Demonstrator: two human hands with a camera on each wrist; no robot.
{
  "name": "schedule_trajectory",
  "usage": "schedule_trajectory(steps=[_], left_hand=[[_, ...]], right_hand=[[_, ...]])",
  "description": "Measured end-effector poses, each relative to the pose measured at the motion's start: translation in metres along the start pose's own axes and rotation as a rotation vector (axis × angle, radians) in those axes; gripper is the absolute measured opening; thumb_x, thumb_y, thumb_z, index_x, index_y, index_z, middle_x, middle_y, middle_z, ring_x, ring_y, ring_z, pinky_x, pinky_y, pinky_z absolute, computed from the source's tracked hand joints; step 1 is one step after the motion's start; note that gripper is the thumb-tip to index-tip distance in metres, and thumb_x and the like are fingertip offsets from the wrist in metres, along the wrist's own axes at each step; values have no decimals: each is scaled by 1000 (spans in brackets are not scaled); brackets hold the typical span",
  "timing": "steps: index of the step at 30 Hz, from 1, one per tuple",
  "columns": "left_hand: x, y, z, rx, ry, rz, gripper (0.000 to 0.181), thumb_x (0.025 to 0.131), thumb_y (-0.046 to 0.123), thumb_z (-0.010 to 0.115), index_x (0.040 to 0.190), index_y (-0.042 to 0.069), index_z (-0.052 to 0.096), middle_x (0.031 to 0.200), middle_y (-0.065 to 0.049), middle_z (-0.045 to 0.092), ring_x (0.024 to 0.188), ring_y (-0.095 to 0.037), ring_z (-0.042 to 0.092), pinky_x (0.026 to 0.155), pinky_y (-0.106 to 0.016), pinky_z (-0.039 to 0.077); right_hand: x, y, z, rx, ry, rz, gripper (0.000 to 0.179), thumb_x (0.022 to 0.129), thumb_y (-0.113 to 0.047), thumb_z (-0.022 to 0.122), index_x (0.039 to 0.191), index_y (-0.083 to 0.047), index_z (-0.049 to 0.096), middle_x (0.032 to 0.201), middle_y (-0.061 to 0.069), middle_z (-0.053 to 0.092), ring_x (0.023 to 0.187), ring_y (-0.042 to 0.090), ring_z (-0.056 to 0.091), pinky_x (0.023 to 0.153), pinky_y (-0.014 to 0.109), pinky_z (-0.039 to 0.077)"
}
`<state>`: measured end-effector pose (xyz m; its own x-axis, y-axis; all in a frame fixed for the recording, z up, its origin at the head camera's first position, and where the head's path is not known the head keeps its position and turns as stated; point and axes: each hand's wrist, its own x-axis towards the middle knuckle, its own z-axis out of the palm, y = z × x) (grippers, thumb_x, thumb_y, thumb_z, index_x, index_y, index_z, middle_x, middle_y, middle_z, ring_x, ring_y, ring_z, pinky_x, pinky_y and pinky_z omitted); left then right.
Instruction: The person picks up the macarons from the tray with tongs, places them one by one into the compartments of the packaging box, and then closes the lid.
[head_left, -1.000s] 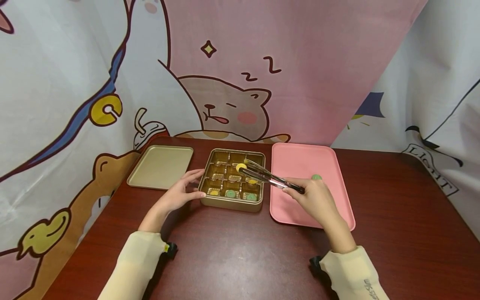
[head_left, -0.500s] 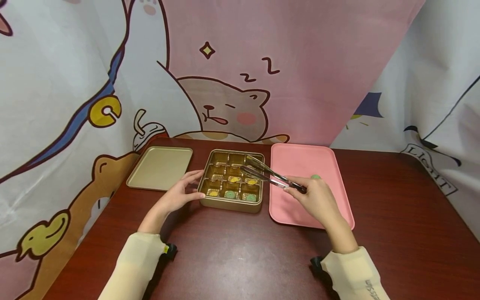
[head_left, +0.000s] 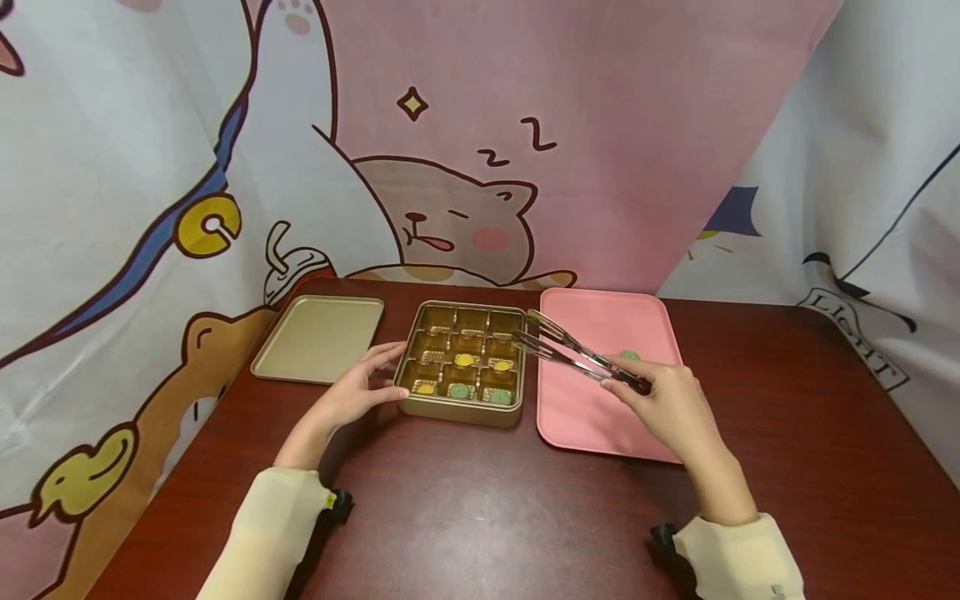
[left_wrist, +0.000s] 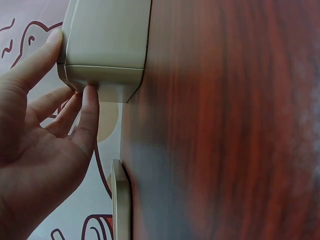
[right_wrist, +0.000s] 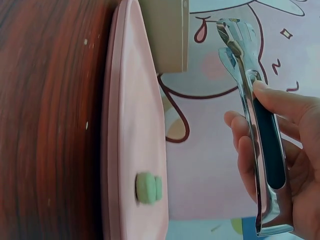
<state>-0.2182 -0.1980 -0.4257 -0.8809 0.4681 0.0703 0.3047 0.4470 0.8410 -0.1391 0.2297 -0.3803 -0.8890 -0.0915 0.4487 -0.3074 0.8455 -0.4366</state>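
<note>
My left hand (head_left: 358, 385) rests its thumb and fingertips on the left side of a gold tin box (head_left: 459, 410), touching its corner in the left wrist view. The box has an insert of several square compartments. Yellow round sweets (head_left: 464, 360) lie in some compartments and green round sweets (head_left: 459, 391) in two front ones. My right hand (head_left: 667, 404) grips metal tongs (head_left: 573, 350) with dark handle pads. The tong tips are apart, with nothing between them, near the box's right edge. Small green sweets (right_wrist: 146, 188) sit on the pink tray (right_wrist: 140, 110), partly hidden by my right hand in the head view.
A gold lid (head_left: 318, 337) lies flat to the left of the box. The pink tray is close on the right. All stand on a dark red-brown wooden table (head_left: 480, 517), with a cartoon-printed cloth (head_left: 465, 83) behind.
A yellow sweet held in the tongs was let go into the middle compartment. My right hand has then drawn the tongs right, off the box. My left hand stays put.
</note>
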Motion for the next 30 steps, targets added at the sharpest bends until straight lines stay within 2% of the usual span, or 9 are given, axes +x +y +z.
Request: schedule_trajectory(steps=[2, 5, 9, 17, 22, 27, 30], left_hand=[[0, -1, 0, 8, 0, 2, 71, 91, 8, 71, 152, -2, 35, 157, -21, 29, 125, -40, 48, 103, -55, 46], [0, -2, 0, 19, 1, -3, 71, 92, 10, 71, 152, -1, 36, 157, -20, 30, 126, -39, 48, 101, -53, 45], [0, -1, 0, 16, 1, -15, 72, 91, 10, 72, 153, 1, 36, 158, -18, 30, 127, -39, 47, 101, -52, 44], [0, -1, -1, 23, 2, -9, 70, 92, 11, 71, 152, -1, 36, 157, -20, 30, 126, -39, 48, 100, -53, 45], [0, -1, -1, 22, 5, -11, 71, 92, 11, 71, 152, -1, 37, 157, -19, 30, 126, -39, 48, 100, -52, 45], [0, -1, -1, 23, 6, -12, 71, 91, 11, 72, 152, 0, 37, 157, -19, 30, 126, -39, 48, 100, -52, 45], [0, -1, -1, 24, 6, -13, 72, 91, 11, 72, 153, 1, 36, 158, -19, 30, 126, -39, 47, 101, -52, 45]], right_hand=[[-3, 4, -4, 7, 7, 9, 30, 82, -17, 82, 111, -10, 78, 76, 3, 73, 58, 6, 46, 52, 22, 36], [-9, 9, -10, 9, -1, 43, 35, 82, -18, 82, 115, -8, 76, 81, 7, 77, 58, 2, 47, 51, 21, 36], [-17, 17, -18, -10, -20, 93, 40, 82, -25, 82, 119, -11, 75, 75, 3, 74, 58, 4, 43, 50, 22, 32], [-32, 33, -34, -52, -4, 133, 35, 83, -29, 81, 115, -16, 77, 67, -1, 68, 58, 5, 40, 50, 22, 30], [-41, 43, -42, -93, 5, 162, 36, 82, -29, 82, 114, -14, 77, 72, 3, 72, 59, 9, 40, 51, 24, 28], [-49, 53, -46, -121, -6, 182, 37, 81, -26, 83, 114, -10, 76, 86, 18, 75, 64, 17, 49, 52, 26, 31], [-55, 58, -47, -128, -7, 183, 37, 80, -24, 84, 114, -10, 76, 96, 24, 74, 70, 30, 62, 54, 34, 41]])
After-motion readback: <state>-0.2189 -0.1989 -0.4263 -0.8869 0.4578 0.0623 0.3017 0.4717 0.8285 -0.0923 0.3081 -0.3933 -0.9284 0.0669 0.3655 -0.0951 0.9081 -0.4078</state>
